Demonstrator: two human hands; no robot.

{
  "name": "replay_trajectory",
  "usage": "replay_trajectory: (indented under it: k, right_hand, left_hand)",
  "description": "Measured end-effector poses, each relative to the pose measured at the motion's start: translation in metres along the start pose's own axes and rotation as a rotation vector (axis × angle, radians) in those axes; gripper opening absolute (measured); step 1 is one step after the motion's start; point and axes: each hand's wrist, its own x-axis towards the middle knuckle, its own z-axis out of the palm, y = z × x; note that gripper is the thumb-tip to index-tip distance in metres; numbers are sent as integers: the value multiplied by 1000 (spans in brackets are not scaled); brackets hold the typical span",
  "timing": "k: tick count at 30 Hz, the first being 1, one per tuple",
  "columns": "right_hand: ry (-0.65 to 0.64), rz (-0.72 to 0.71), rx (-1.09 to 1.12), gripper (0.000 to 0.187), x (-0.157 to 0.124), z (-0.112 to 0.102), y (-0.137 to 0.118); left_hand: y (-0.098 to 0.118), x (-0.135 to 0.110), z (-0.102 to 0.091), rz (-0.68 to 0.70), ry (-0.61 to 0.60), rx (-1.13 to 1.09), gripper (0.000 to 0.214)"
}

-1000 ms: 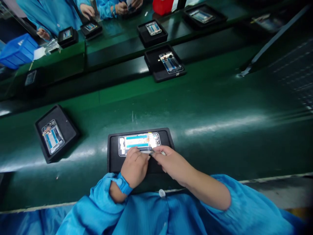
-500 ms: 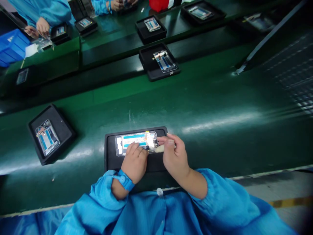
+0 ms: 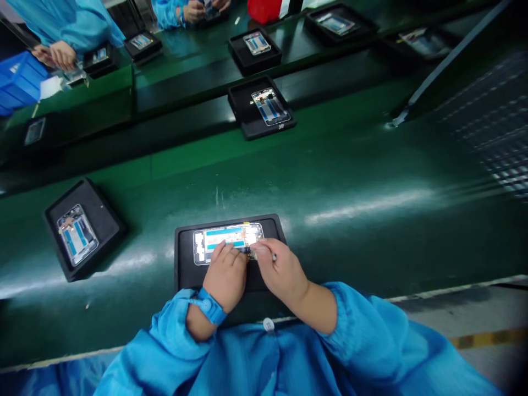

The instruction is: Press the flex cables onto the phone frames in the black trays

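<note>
An opened phone [image 3: 225, 231], its inside showing bright metal and blue strips, lies lengthwise in a black tray [image 3: 185, 275] in front of me. My left hand [image 3: 226, 275], with a blue strap at the wrist, rests its extended fingers over the phone's near edge. Beside it, my right hand [image 3: 282, 269] is closed in a pinch around a thin, pale tool [image 3: 274, 257], whose end pokes out between the fingers. That hand is at the phone's right end, close to my left fingertips. The tool's working tip is mostly hidden by my fingers.
Another black tray [image 3: 105, 228] holding an opened phone stands to the left. Across the green bench [image 3: 350, 165], more trays with phones sit at the back, such as one tray [image 3: 243, 132]. Co-workers' hands [image 3: 61, 55], a blue bin [image 3: 14, 82] and a slanted metal bar [image 3: 445, 71] are beyond.
My right hand has moved left and inward over the phone's right end, its fingers drawn closer together. My left hand stays on the phone. The view has shifted slightly.
</note>
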Motion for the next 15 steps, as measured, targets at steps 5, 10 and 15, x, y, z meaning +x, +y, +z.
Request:
replay_trajectory:
  k: [5, 10, 15]
  right_hand:
    - [-207, -209, -90, 37, 9, 4, -6]
    - [-98, 251, 122, 27, 8, 6, 5]
    - [50, 565, 335, 31, 6, 8, 11]
  left_hand:
    - [-1, -2, 3, 32, 20, 2, 23]
    - [-1, 0, 1, -13, 62, -49, 18]
    - [-8, 13, -10, -127, 148, -112, 20]
